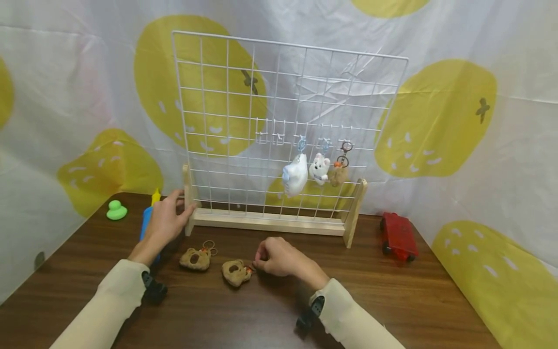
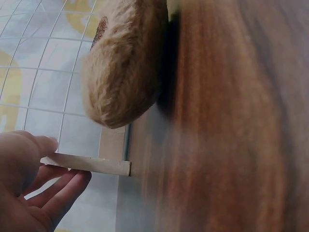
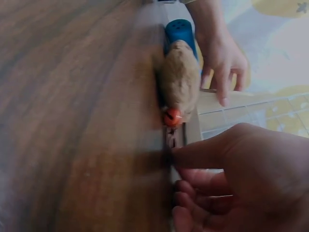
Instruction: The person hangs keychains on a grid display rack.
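Observation:
My left hand [image 1: 167, 218] grips the left wooden upright [image 1: 188, 198] of a white wire grid rack [image 1: 261, 116], thumb on one side and fingers on the other. With thumb and fingertips, my right hand [image 1: 279, 257] pinches the metal chain end of a brown plush bear keychain [image 1: 234, 274] on the table. An orange bell [image 3: 172, 117] shows at its neck in the right wrist view. A second brown plush keychain [image 1: 194, 260] lies to its left, its ring spread on the wood. In the left wrist view, brown plush [image 2: 123, 63] fills the upper middle.
A white and blue plush [image 1: 295, 177], a white bear [image 1: 320, 169] and a brown plush [image 1: 337, 175] hang from hooks on the grid. Two hooks [image 1: 270, 137] to their left carry nothing. A green duck [image 1: 116, 210], a blue object [image 1: 146, 223] and a red toy cart [image 1: 398, 236] stand around.

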